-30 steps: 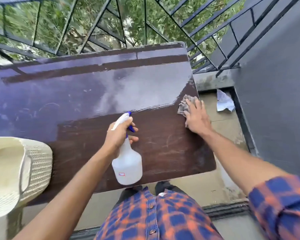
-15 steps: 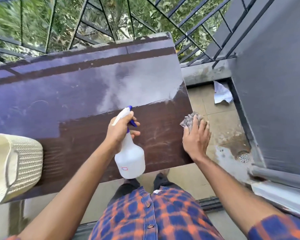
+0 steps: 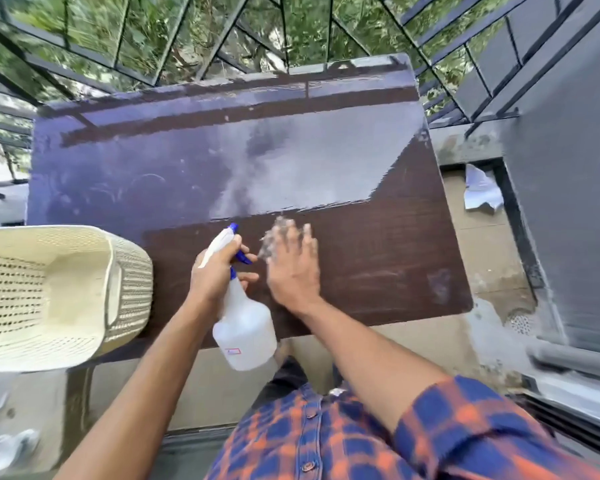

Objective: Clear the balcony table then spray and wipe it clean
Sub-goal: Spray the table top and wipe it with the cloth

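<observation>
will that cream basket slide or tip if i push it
The basket looks like thin perforated plastic, nothing showing inside, so probably light, sliding easily. It sits at the near left corner of the table, so a push toward you might tip it off.

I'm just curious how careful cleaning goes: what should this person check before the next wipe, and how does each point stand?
1. Cloth under the right hand: ok, flat fingers press it on the table.
2. Grip on the spray bottle: ok, the left hand holds its neck.
3. Liquid left in the bottle: cannot tell.
4. Table cleared: not ok, a basket covers its near left corner.
5. Far half wiped: cannot tell, glare hides it.
</observation>
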A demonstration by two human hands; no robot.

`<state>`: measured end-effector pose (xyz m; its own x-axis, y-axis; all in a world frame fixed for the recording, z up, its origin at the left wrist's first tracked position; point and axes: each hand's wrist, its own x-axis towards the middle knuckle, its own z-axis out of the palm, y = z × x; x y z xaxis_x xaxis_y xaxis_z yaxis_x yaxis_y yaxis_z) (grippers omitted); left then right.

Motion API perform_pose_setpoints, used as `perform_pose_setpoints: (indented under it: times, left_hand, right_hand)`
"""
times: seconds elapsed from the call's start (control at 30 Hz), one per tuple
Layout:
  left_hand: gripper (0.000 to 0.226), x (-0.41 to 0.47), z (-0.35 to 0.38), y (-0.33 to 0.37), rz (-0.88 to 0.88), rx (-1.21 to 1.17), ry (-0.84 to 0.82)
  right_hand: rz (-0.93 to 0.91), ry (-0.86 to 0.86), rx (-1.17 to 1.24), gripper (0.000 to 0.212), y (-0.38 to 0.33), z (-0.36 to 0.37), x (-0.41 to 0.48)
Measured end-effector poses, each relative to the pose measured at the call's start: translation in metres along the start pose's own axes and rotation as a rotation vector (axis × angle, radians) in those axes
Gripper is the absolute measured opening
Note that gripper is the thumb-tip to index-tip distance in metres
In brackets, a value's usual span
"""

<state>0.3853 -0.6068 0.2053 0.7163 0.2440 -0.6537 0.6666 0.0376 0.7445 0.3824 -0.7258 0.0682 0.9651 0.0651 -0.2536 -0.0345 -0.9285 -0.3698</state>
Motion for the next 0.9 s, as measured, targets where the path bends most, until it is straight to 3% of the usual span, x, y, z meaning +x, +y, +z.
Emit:
perform_pose_setpoints:
  times: [0.13,0.3,0.4,0.57,0.67,0.77,0.9]
  left_hand:
    - [0.019,0.002,-0.034,-0.008,0.044,-0.070,-0.031]
    - [0.021,0.010,-0.064,-0.013,0.030,-0.040,-0.041]
    - [0.024,0.014,-0.075,-0.014,-0.019,-0.009,-0.065]
    - [0.025,0.016,-0.074,-0.019,-0.030,0.011,-0.121]
    - [0.025,0.017,-0.070,-0.020,-0.032,0.023,-0.147]
    - [0.025,0.018,-0.066,-0.020,-0.035,0.021,-0.152]
    - [0.025,0.017,-0.069,-0.020,-0.032,0.044,-0.145]
  right_hand:
    - [-0.210,-0.158,-0.037,0.083,-0.070,0.014,-0.005]
    - [-0.237,-0.054,-0.063,0.064,-0.045,0.010,-0.007]
    - [-0.095,-0.026,-0.101,0.066,0.020,-0.014,-0.016]
    - [0.416,0.167,-0.084,0.069,0.166,-0.067,-0.032]
    - [0.650,0.194,-0.008,0.069,0.220,-0.094,-0.038]
    - [0.725,0.205,0.022,0.060,0.220,-0.092,-0.031]
    - [0.560,0.268,-0.069,0.061,0.154,-0.054,-0.023]
